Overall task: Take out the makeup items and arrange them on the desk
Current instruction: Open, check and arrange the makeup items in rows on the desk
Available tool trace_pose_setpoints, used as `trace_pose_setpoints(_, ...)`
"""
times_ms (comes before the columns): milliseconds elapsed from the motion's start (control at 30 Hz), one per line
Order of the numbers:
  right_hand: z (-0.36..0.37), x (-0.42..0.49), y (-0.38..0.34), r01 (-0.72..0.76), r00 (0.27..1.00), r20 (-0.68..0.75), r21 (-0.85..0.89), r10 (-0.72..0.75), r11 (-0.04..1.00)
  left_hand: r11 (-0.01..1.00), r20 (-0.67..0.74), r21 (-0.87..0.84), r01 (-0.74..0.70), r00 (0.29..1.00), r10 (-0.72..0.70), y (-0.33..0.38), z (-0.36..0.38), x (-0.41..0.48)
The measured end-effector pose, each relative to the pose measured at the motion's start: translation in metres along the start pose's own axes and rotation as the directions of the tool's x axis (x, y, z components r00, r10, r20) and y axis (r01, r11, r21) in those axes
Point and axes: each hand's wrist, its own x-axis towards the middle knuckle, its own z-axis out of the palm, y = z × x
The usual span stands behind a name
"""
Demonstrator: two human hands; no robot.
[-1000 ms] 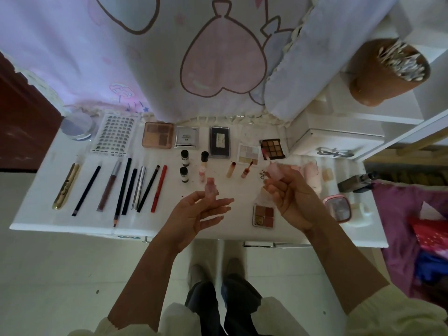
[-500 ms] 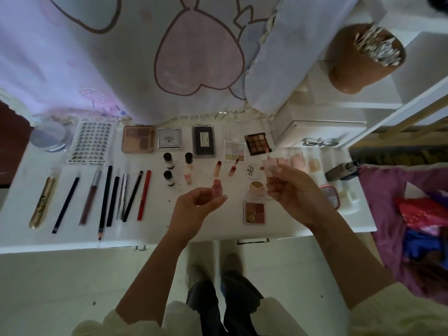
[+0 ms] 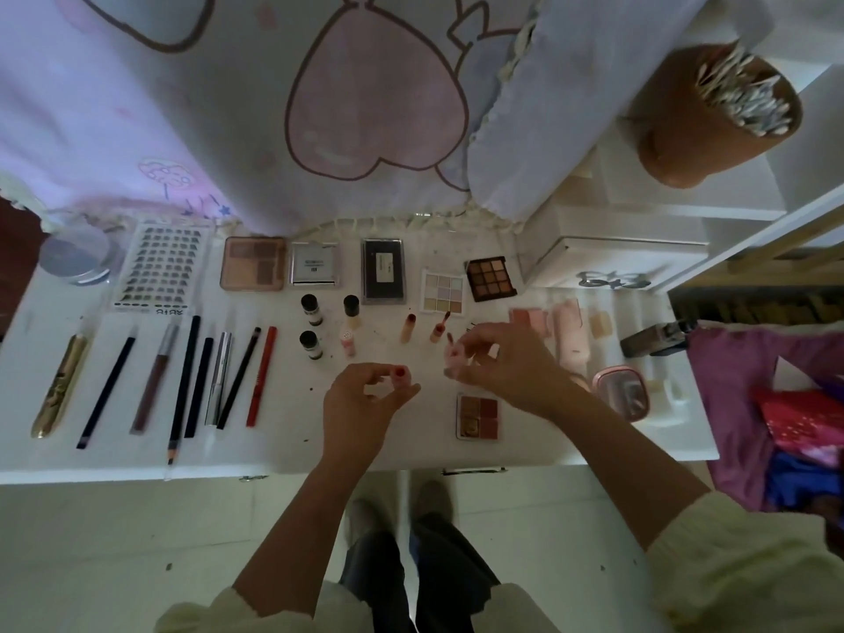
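The small tube (image 3: 400, 373) sits upright in the left hand (image 3: 365, 399), just above the near middle of the bench (image 3: 283, 445). Its red top shows between the thumb and the curled forefinger, which pinch it. It is likely light, stiff and smooth-walled, so it could slip or roll if set down carelessly. With the red end apparently uncovered, it could also smear. The barrel, low down and away from the red end, looks like the best place to hold it, keeping it upright.

The right hand (image 3: 511, 365) hovers a little to the right and slightly farther away, its wrist bent and fingers curled. It grips a pale pink cap (image 3: 453, 358) by the fingertips (whether a wand hangs from it is too blurred to tell). The two pieces are near each other but apart. Both forearms reach in from the near edge, and a small palette (image 3: 478, 416) lies on the bench just below the right wrist.
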Motion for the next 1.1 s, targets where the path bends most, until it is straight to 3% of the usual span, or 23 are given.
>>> trace_pose_setpoints(233,0.027,0.021,0.005,0.047,0.998,0.064,-0.331,-0.027,0.943,0.985,-0.086,0.170,-0.041,0.995,0.056,-0.014,0.010,0.004)
trace_pose_setpoints(367,0.036,0.029,0.007,0.068,0.995,0.095,-0.408,-0.032,0.911,0.984,-0.125,0.176,-0.026,0.991,0.048,-0.020,0.012,0.007)
trace_pose_setpoints(467,0.038,0.034,0.010,0.154,0.987,0.108,-0.490,-0.116,0.858,0.983,-0.141,0.185,-0.020,0.989,0.047,-0.022,0.015,0.010)
trace_pose_setpoints(1100,0.045,0.037,0.019,0.133,0.990,0.114,-0.604,-0.080,0.786,0.982,-0.089,0.186,-0.039,0.994,0.056,-0.032,0.026,0.018)
